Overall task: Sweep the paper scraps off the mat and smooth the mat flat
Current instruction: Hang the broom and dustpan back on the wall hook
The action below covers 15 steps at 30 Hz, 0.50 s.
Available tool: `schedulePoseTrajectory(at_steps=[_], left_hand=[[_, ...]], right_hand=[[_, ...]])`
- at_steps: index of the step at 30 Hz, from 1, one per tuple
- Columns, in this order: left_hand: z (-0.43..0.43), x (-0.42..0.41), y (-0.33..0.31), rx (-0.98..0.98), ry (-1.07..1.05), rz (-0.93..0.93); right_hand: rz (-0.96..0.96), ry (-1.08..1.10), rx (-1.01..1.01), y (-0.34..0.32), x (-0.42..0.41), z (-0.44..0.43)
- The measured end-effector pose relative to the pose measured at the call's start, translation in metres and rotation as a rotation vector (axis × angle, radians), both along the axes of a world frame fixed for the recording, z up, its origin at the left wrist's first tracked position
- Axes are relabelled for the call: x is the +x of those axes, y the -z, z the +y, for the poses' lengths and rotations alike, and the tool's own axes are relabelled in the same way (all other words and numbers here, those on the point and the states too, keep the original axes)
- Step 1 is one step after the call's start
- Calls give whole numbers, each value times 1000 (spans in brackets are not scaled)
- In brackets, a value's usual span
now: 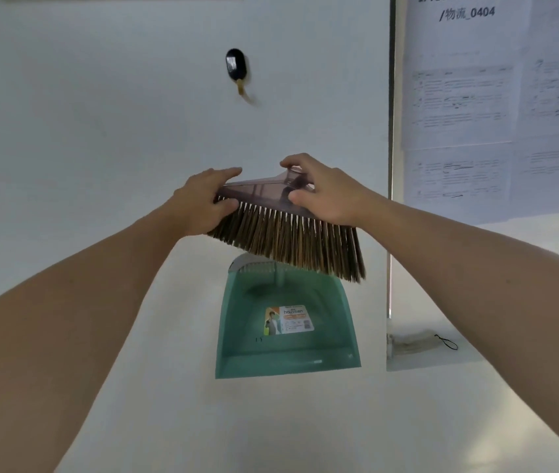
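Observation:
A broom head [291, 230] with a translucent brown plastic top and brown bristles is held up in front of a white wall, tilted down to the right. My left hand [203, 203] grips its left end, fingers over the top and thumb at the bristles. My right hand [322, 189] grips the raised socket at the top, thumb in front. No handle shows on the broom head. Below it a green dustpan [288, 336] with a paper label sits against the wall. Neither the mat nor any paper scraps are in view.
A black oval hook [236, 65] with a tan tag is stuck on the wall above. Printed sheets [496, 97] cover a panel at the right, past a dark vertical frame edge. A small black-corded item [421, 343] lies on a ledge at lower right.

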<state>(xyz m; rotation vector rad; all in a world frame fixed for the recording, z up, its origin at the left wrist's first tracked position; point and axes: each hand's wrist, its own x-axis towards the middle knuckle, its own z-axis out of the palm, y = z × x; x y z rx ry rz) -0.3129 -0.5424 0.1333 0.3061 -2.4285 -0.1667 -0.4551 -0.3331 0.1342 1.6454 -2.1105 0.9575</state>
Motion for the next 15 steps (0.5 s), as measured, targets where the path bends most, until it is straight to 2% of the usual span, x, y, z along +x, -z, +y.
schedulePoseTrajectory(at_steps=[5, 10, 15], left_hand=[[-14, -7, -8, -94, -102, -145], [-25, -21, -11, -74, -116, -142], [-33, -43, -10, -83, -135, -110]], right_hand=[[39, -78, 44, -7, -15, -27], [108, -91, 71, -17, -40, -46], [146, -42, 17, -22, -70, -61]])
